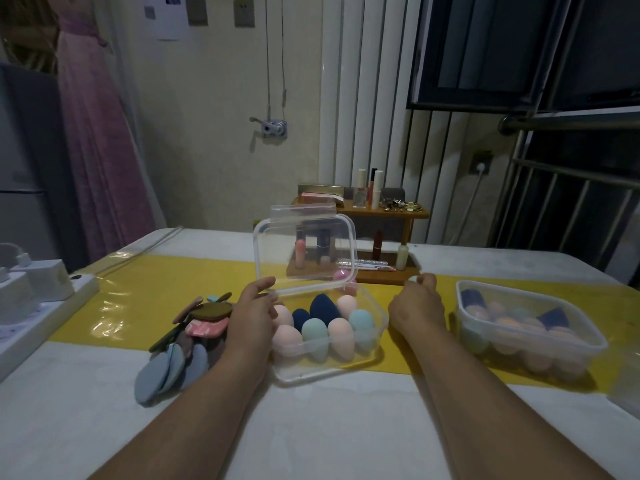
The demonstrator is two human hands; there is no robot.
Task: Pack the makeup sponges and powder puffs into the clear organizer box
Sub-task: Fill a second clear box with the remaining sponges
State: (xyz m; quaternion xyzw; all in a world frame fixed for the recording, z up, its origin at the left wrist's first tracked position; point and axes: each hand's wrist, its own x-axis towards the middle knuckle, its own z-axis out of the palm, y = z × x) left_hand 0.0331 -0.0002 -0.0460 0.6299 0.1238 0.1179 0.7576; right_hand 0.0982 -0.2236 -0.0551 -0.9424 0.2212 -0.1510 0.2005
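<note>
At lower left of centre, the fanned pile of flat blue, pink and brown powder puffs (183, 344) lies on the bench (346, 427), just beside the left hand (251, 315), whose spread fingers steady the clear plastic organizer box (332, 367) with its raised lid (304, 249). The lid could drop if released. Right of centre, the right hand (417, 303) pinches a pale mint sponge (412, 279) near the box's egg-shaped sponges (322, 329).

Clear glossy plastic organizer box (346, 367); matt foam sponges (341, 337) inside; soft cloth puffs (173, 368) at nine o'clock; shiny yellow runner (156, 299)
</note>
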